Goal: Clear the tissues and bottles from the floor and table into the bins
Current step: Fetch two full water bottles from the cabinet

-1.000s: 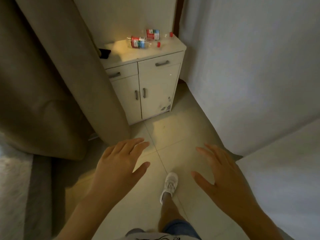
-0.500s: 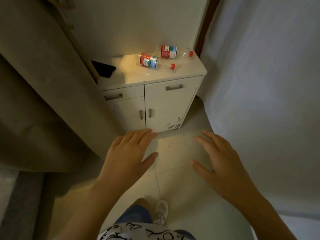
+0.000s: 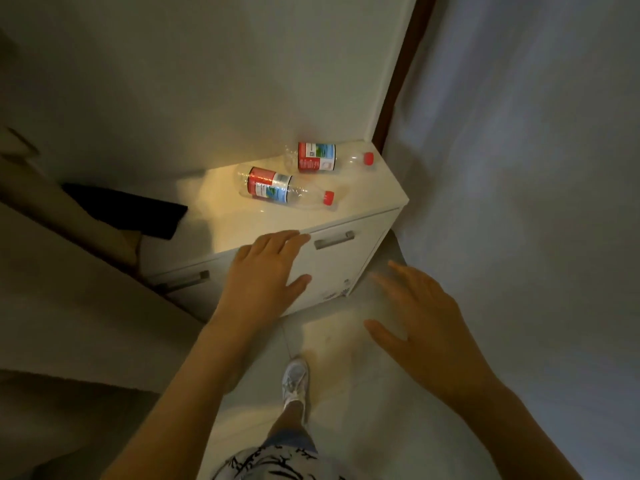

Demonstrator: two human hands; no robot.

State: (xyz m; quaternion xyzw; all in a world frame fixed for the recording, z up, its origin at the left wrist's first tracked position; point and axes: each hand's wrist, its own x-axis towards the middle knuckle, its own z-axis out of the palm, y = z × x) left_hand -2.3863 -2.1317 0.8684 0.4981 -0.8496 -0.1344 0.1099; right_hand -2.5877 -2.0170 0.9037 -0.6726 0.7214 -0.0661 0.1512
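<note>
Two clear plastic bottles with red caps and red-and-blue labels lie on their sides on a white cabinet. The nearer bottle lies in the middle of the top. The farther bottle lies by the wall near the right corner. My left hand hovers open in front of the cabinet's front edge, fingers spread, holding nothing. Lower and to the right, my right hand is open over the floor, also holding nothing. No tissues or bins are in view.
A dark flat object lies on the cabinet's left end, partly under a beige curtain. A pale curtain hangs along the right. My white shoe stands on the tiled floor.
I have walked closer to the cabinet, so it and the bottles look larger and nearer. Both open hands have risen toward the cabinet's front edge.
</note>
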